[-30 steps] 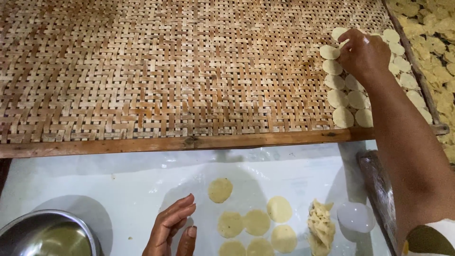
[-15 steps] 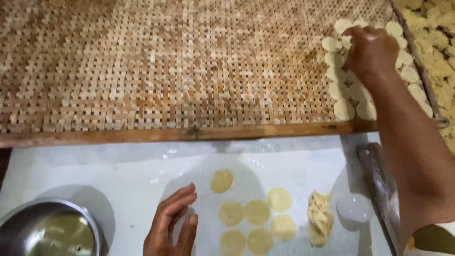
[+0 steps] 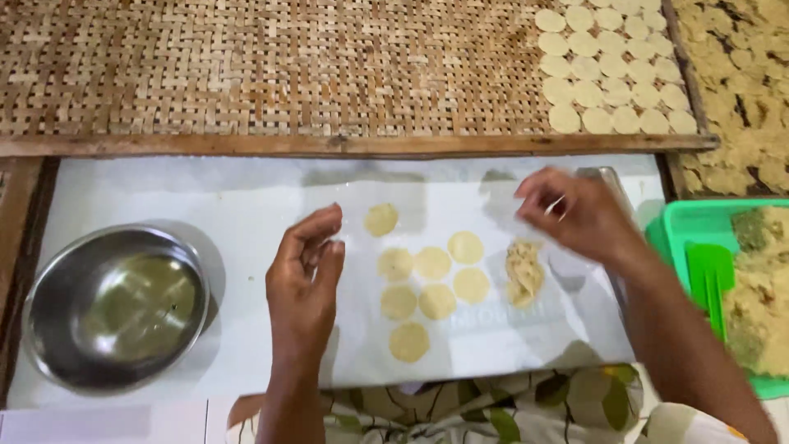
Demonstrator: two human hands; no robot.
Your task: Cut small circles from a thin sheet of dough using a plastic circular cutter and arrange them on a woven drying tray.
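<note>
Left hand (image 3: pixel 302 271) loosely curled, gripping nothing, resting on the white sheet (image 3: pixel 246 222) just left of the flat dough rounds (image 3: pixel 431 284). Right hand (image 3: pixel 575 215) hovering just above-right of the dough scrap lump (image 3: pixel 524 273), fingers loosely open, empty as far as visible. Steel bowl (image 3: pixel 115 306) well off to the left.

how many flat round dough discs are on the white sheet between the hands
7 pale yellow dough discs: one at top, three in a row below, three lower, and... the lowest makes 8.
</note>
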